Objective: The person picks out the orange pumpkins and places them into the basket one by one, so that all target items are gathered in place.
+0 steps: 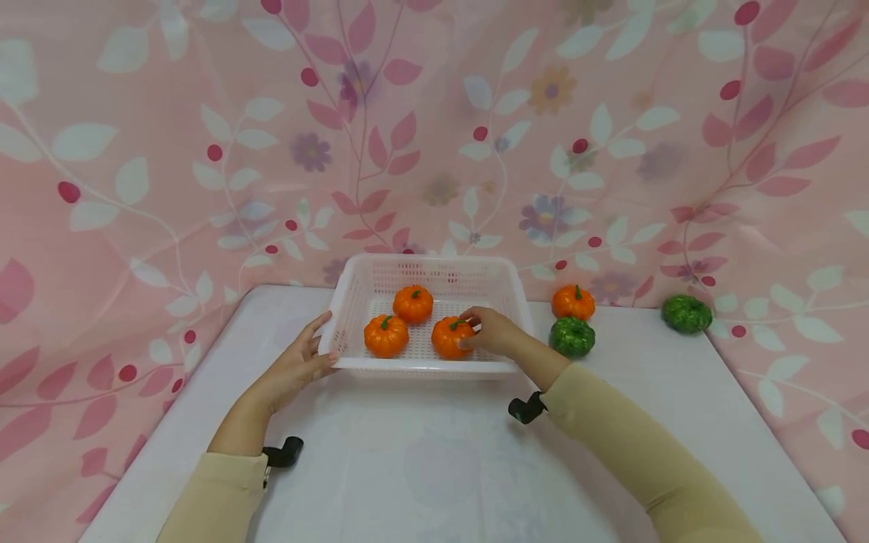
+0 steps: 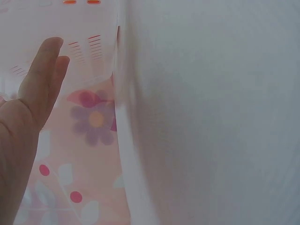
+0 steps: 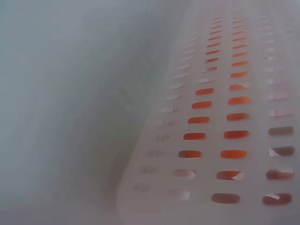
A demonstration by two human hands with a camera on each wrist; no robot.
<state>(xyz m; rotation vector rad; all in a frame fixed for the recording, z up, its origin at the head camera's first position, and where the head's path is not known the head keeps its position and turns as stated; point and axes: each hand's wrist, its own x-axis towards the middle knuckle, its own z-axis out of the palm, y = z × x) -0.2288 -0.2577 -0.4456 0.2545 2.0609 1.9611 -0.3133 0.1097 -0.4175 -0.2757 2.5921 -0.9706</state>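
A white plastic basket (image 1: 422, 365) with slotted walls holds three small orange pumpkins. My right hand (image 1: 494, 332) reaches over its right side and grips the right-hand pumpkin (image 1: 448, 339) by thumb and fingers. The other two are a front-left pumpkin (image 1: 385, 337) and a back pumpkin (image 1: 413, 303). My left hand (image 1: 292, 367) rests against the basket's left side, the thumb by the front-left corner. Straight fingers (image 2: 42, 70) lie along the outer wall in the left wrist view. From the right wrist, only the slotted basket wall (image 3: 215, 164) shows, orange glowing through; that hand is hidden there.
Right of the basket, an orange pumpkin (image 1: 573, 302) stands behind a green pumpkin (image 1: 572, 337). Another green pumpkin (image 1: 687, 314) sits at the table's far right corner. A white cloth covers the table (image 1: 421, 460); a pink floral curtain (image 1: 434, 151) hangs right behind it.
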